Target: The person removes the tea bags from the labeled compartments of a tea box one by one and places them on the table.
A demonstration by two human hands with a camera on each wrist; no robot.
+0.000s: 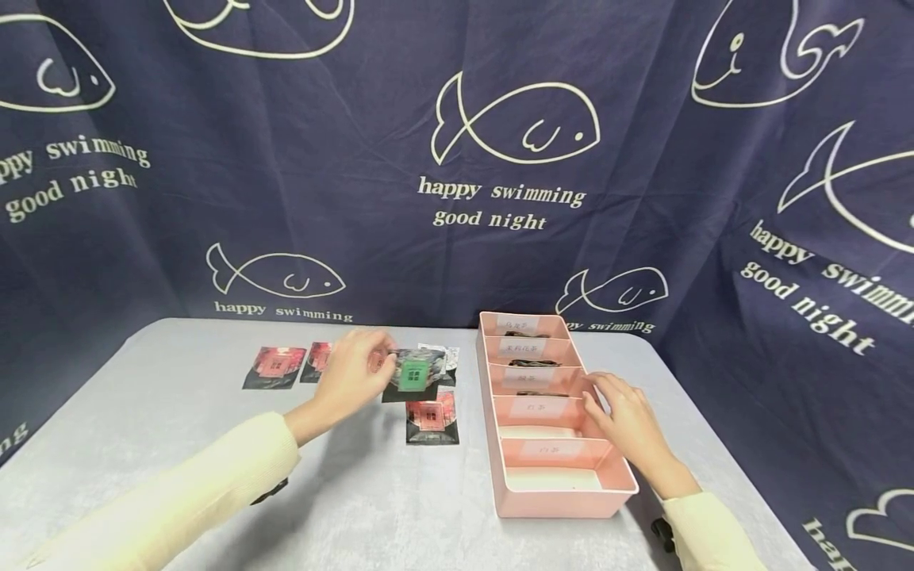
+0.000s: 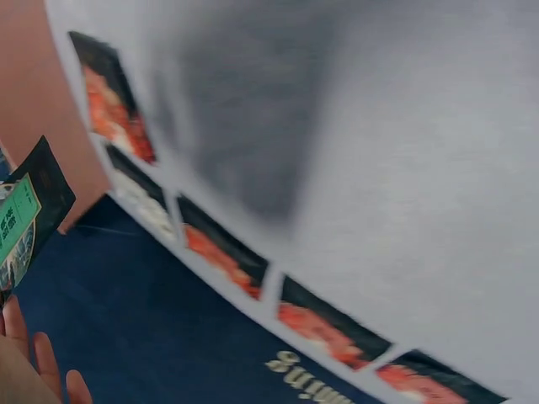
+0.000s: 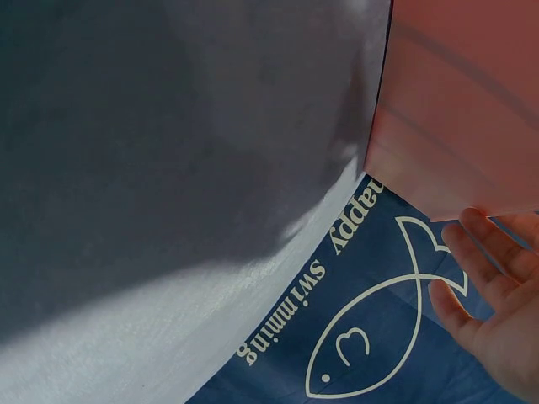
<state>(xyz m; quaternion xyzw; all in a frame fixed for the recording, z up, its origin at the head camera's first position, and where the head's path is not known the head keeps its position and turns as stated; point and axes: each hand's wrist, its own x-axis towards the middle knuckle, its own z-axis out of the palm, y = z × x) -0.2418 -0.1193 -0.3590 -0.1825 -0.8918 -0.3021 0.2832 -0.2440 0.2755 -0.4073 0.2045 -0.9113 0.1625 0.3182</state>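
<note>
My left hand [image 1: 355, 371] pinches a black tea packet with a green label [image 1: 413, 376], held up over the table left of the pink divided box [image 1: 560, 503]. In the left wrist view the same packet [image 2: 52, 189] stands out beyond the fingertips. Just below it lies a red-and-black tea packet [image 1: 432, 419], and a white-and-black packet [image 1: 450, 365] is partly hidden behind it. My right hand [image 1: 631, 420] rests at the box's right rim, its fingers loosely extended; in the right wrist view the fingertips meet the edge of the pink wall [image 3: 472, 109].
More red-and-black packets [image 1: 274, 367] lie in a row at the back left, one partly behind the left hand. Each box compartment has a paper label [image 1: 537, 408]; dark packets [image 1: 535, 363] show in the three rear ones. A dark blue fish-print curtain [image 1: 385, 198] stands behind the table.
</note>
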